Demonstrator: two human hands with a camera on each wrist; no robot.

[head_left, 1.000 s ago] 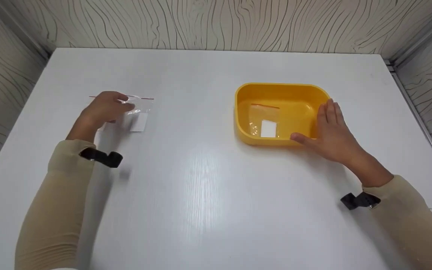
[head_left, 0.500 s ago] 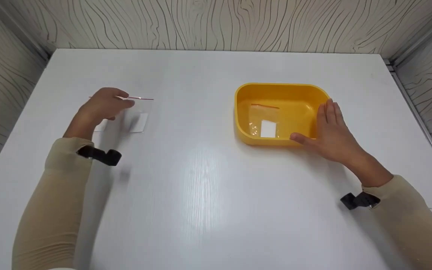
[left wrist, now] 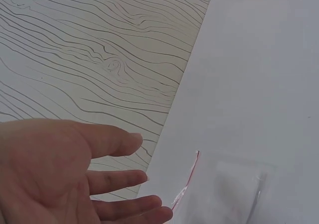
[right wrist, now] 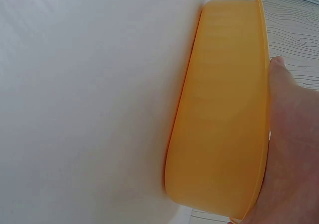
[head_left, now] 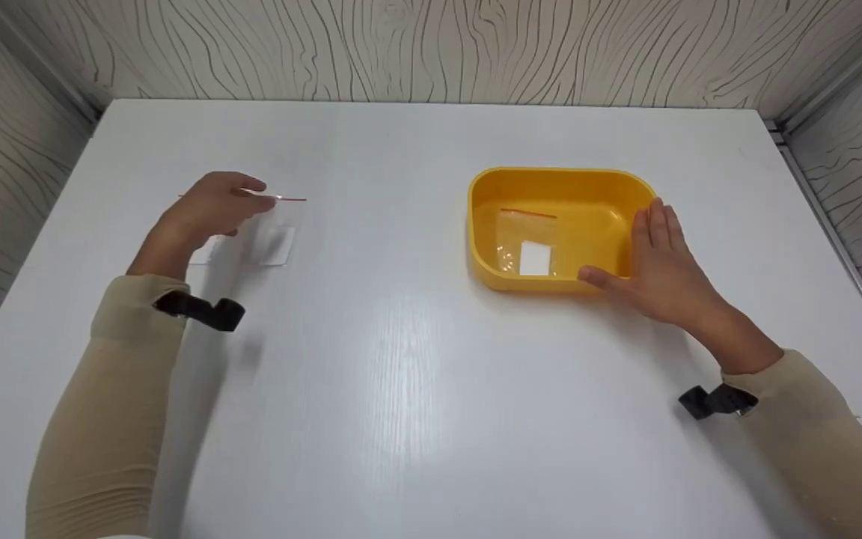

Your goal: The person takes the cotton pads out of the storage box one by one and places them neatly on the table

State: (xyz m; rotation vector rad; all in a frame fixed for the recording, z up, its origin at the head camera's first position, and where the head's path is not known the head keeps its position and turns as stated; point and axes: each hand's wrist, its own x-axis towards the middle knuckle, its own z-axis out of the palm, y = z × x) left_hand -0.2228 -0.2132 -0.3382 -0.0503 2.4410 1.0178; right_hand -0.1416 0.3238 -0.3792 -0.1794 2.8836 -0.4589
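Note:
My left hand (head_left: 206, 209) hovers over clear zip bags on the left, its fingers loosely extended and apart with nothing between them. One zip bag (head_left: 292, 215) has a red seal strip and a white patch. Another white patch (head_left: 202, 251) shows partly under the hand, the rest hidden. In the left wrist view, the fingertips overlap the red-strip edge of a zip bag (left wrist: 224, 189). My right hand (head_left: 667, 273) rests along the right end of a yellow tub (head_left: 528, 283), fingers straight on its rim and thumb on the front edge. Inside lies a similar zip bag (head_left: 524, 227).
Everything lies on a white table (head_left: 401, 419). Wood-patterned panels (head_left: 431, 45) rise behind its far edge and at both sides. A black wrist camera (head_left: 206, 311) sticks out from the left sleeve, another camera (head_left: 715, 402) from the right one.
Over the bags, my left hand has shifted slightly toward the far edge and to the right. The right hand and the tub have stayed in place.

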